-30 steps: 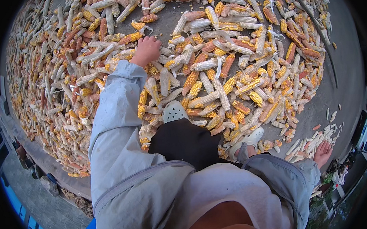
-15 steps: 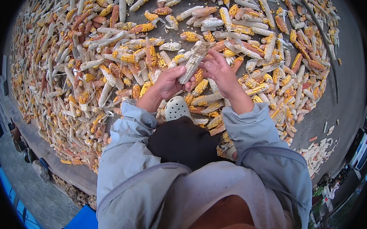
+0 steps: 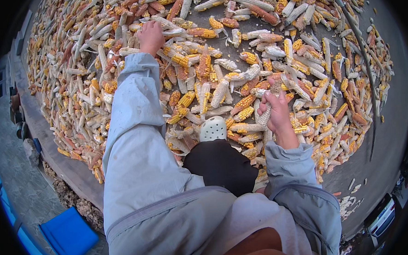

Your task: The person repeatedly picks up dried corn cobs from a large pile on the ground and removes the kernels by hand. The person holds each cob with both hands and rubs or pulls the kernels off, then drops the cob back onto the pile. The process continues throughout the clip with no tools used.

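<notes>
Grey floor, yellow and rust-coloured corn cobs spread wide

Right hand wrapped round a pale, knobbly corn cob, tilted, over the spread toward the floor's near edge. Left hand among cobs farther off, toward the left edge; cannot tell whether it grips one. Hands well apart. White perforated clog left of the held cob. Blue plastic tub beyond the left edge.

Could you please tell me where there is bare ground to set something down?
The widest bare patch is the grey ground at right, between the spread of corn cobs and the small pale cobs. A narrower strip runs at lower left, between the spread and rough brown clumps. Cobs crowd around the left hand and beneath the right hand.
</notes>
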The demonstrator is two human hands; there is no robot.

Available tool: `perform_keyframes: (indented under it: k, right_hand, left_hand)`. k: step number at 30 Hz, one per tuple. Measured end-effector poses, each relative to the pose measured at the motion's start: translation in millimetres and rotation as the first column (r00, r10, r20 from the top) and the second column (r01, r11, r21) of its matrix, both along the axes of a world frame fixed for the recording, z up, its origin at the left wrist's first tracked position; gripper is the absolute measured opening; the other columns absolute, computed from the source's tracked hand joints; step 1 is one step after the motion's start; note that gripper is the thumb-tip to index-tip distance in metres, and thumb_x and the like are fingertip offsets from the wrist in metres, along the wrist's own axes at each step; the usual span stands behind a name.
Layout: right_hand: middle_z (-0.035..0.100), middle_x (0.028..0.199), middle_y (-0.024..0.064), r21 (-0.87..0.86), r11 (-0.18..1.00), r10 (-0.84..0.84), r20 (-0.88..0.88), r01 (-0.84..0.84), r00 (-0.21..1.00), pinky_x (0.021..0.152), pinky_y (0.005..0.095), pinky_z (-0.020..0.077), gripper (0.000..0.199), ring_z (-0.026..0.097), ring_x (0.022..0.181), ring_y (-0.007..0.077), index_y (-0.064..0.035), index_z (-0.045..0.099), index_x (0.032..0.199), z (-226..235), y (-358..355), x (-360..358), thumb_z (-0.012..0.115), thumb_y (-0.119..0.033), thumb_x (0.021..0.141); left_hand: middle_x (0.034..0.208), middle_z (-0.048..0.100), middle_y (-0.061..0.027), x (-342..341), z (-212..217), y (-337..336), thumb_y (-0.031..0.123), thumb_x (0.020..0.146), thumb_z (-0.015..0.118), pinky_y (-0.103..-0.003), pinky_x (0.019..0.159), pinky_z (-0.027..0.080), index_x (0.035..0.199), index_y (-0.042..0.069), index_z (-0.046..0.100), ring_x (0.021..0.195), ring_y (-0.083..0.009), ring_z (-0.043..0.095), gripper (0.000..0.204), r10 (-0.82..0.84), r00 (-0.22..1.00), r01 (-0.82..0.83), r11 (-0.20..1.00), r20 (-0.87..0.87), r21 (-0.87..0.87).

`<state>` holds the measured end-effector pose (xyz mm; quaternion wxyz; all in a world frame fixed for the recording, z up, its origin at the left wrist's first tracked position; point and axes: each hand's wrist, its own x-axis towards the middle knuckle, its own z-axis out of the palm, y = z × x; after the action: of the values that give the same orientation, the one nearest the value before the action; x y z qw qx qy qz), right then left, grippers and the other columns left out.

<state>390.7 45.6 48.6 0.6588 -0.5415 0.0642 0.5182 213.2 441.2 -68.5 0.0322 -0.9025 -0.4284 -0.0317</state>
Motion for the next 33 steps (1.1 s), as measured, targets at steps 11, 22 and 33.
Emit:
perform_keyframes:
  k: [11, 22, 33]
  right_hand:
    - [0.056, 0.086, 0.0087, -0.087, 0.986, 0.145, -0.003, -0.144, 0.989, 0.045, 0.0262, 0.0454, 0.028, 0.052, 0.053, 0.0121, -0.0075, 0.037, 0.111, -6, 1, -7, 0.053, -0.013, 0.089]
    - [0.056, 0.113, 0.0166, -0.114, 0.958, 0.26, -0.038, -0.263, 0.965, 0.045, 0.0249, 0.0515, 0.04, 0.063, 0.064, 0.0196, -0.0012, 0.033, 0.11, -6, 0, -6, 0.056, -0.026, 0.089]
    - [0.059, 0.107, 0.0185, -0.068, 0.937, 0.341, -0.043, -0.344, 0.939, 0.041, 0.0244, 0.0468, 0.038, 0.06, 0.055, 0.0165, -0.0022, 0.036, 0.102, -2, 1, -8, 0.049, -0.036, 0.092]
  left_hand:
    - [0.096, 0.06, -0.0098, -1, 22, 11, 0.029, 0.08, 0.057, -0.041, 0.077, 0.045, 0.098, 0.008, 0.062, 0.089, -0.0251, 0.057, 0.027, -0.104, 0.956, 0.035, 0.969, -0.274, -0.246]
    - [0.102, 0.059, -0.0154, -73, 2, -39, 0.02, 0.081, 0.059, -0.038, 0.086, 0.043, 0.107, -0.001, 0.056, 0.095, -0.0269, 0.056, 0.034, 0.242, 0.904, 0.002, 0.823, 0.353, -0.569]
    - [0.111, 0.057, -0.0109, 48, -6, 5, 0.013, 0.082, 0.048, -0.046, 0.092, 0.038, 0.105, 0.01, 0.06, 0.108, -0.0265, 0.051, 0.026, -0.131, 0.987, 0.112, 0.975, -0.092, -0.191]
